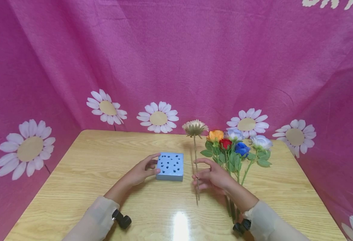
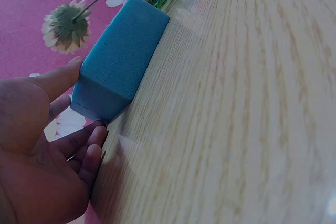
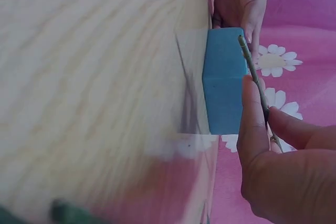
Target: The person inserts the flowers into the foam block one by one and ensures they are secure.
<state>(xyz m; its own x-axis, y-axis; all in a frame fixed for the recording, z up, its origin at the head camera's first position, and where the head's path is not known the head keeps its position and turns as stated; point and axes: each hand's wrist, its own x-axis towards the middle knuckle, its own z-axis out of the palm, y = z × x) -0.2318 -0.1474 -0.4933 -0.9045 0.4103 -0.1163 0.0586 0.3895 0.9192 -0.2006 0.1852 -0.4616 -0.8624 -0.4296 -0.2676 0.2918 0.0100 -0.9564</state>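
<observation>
A light-blue foam block (image 1: pixel 170 164) with several holes in its top sits mid-table. My left hand (image 1: pixel 145 170) is at its left side, fingertips and thumb touching the edge; in the left wrist view the thumb (image 2: pixel 65 76) meets a corner and the other fingers lie loosely bent beside the block. My right hand (image 1: pixel 214 177) pinches the thin stem of a cream artificial flower (image 1: pixel 195 128) between thumb and fingers, bloom up, to the right of the block. In the right wrist view the stem's (image 3: pixel 252 69) cut end overlaps the block.
Right of the right hand lie several artificial flowers, among them an orange one (image 1: pixel 215 135), a red rose (image 1: pixel 225 144), a blue rose (image 1: pixel 242 148) and a pale lilac one (image 1: pixel 261 142). A pink cloth (image 1: pixel 176 67) with printed daisies hangs behind the wooden table (image 1: pixel 104 150).
</observation>
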